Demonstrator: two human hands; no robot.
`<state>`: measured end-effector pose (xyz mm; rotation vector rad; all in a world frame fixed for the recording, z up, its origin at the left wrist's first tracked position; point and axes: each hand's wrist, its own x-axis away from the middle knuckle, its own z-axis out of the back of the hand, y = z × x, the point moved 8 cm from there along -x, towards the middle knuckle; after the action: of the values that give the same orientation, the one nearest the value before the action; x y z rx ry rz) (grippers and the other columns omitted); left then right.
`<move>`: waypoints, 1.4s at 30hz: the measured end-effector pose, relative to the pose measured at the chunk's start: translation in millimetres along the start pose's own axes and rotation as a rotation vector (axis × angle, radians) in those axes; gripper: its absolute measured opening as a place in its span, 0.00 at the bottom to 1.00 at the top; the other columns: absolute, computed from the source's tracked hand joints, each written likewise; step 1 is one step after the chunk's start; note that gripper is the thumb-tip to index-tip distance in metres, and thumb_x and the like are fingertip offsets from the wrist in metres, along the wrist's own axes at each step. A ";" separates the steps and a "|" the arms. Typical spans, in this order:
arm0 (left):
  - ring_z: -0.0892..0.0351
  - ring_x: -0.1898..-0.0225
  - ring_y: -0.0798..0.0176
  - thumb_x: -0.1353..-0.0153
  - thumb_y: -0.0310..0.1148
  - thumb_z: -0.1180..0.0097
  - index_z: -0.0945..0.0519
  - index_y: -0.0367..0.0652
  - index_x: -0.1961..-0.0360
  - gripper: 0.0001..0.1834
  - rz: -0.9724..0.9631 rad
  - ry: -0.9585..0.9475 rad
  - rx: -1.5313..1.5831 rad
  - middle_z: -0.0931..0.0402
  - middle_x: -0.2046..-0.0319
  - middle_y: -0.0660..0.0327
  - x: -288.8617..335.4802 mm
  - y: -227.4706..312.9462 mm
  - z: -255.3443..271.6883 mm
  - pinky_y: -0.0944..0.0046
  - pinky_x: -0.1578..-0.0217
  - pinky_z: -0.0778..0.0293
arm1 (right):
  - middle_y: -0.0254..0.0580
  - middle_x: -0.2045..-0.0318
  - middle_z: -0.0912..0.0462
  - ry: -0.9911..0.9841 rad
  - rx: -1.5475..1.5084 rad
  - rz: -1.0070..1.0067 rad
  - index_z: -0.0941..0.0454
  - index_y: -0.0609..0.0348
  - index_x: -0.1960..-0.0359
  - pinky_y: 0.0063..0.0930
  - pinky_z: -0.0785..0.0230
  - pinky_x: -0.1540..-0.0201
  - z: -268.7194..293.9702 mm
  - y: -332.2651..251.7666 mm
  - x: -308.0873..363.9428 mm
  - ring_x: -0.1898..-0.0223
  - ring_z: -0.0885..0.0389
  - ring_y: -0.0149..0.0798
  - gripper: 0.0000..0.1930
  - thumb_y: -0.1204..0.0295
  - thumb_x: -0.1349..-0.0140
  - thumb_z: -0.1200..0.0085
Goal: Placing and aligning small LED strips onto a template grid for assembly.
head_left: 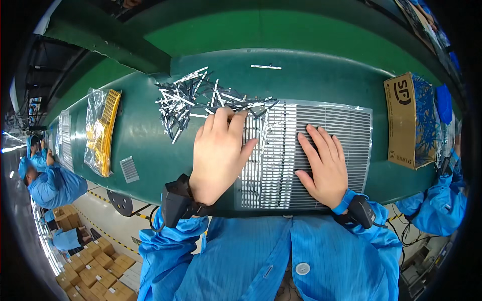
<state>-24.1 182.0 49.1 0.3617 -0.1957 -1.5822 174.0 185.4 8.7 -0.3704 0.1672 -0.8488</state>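
Note:
A flat, ribbed tray [334,195] lies in front of me, its left part filled with rows of thin black-and-white strips [277,165]. My right hand [325,168] rests flat on the tray's right part, fingers spread and holding nothing. Over the tray's left edge is my left hand [217,155], with bent fingers reaching its far left corner and the thumb apart, above the strip rows. Its fingertips are partly hidden, beside a tangled pile of loose black-and-white strips [178,100]. I see nothing gripped in it.
One single strip [266,66] lies farther back on the green table [321,83]. At left are a bagged yellow grid tray [104,133] and a small striped sheet [129,169]. A cardboard box [401,120] with blue contents stands right. Co-workers in blue [55,183] sit left and right.

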 end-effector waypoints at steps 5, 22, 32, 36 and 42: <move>0.20 0.61 0.48 0.48 0.32 0.31 0.21 0.41 0.63 0.14 0.051 0.014 0.126 0.23 0.63 0.56 -17.5 13.3 -4.9 0.53 0.61 0.24 | 0.46 0.28 0.39 0.000 -0.002 0.005 0.36 0.51 0.29 0.54 0.50 0.28 1.1 1.3 0.9 0.27 0.42 0.53 0.40 0.62 0.45 0.36; 0.17 0.71 0.56 0.46 0.24 0.35 0.18 0.39 0.69 0.04 0.106 -0.032 0.321 0.19 0.72 0.57 -24.5 14.1 -6.3 0.61 0.68 0.23 | 0.45 0.32 0.33 0.004 -0.172 -0.045 0.28 0.55 0.37 0.52 0.50 0.28 26.3 4.6 -2.4 0.29 0.39 0.52 0.29 0.69 0.43 0.38; 0.17 0.66 0.63 0.63 0.20 0.31 0.18 0.43 0.66 0.18 -0.588 0.369 0.284 0.15 0.63 0.63 -12.1 93.2 20.3 0.63 0.65 0.31 | 0.31 0.66 0.22 0.040 -1.565 -0.457 0.25 0.63 0.62 0.20 0.33 0.57 51.7 23.8 -2.9 0.63 0.27 0.22 0.06 0.73 0.28 0.49; 0.17 0.66 0.63 0.64 0.23 0.29 0.17 0.44 0.66 0.19 -0.608 0.327 0.346 0.15 0.61 0.62 -11.7 95.9 9.7 0.64 0.64 0.33 | 0.26 0.70 0.22 0.013 -1.314 -0.525 0.23 0.60 0.66 0.16 0.35 0.65 44.9 32.5 -0.2 0.70 0.29 0.20 0.03 0.79 0.36 0.41; 0.17 0.66 0.63 0.57 0.25 0.26 0.17 0.44 0.66 0.15 -0.515 0.127 0.554 0.15 0.63 0.63 -21.5 83.2 -15.7 0.64 0.64 0.33 | 0.34 0.73 0.22 0.089 -0.885 -0.444 0.24 0.61 0.67 0.23 0.33 0.68 54.0 36.8 -6.7 0.73 0.26 0.29 0.06 0.82 0.42 0.39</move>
<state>59.6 200.8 65.4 1.0031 -0.4738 -1.9881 211.0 226.3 44.4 -1.2317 0.5629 -1.2037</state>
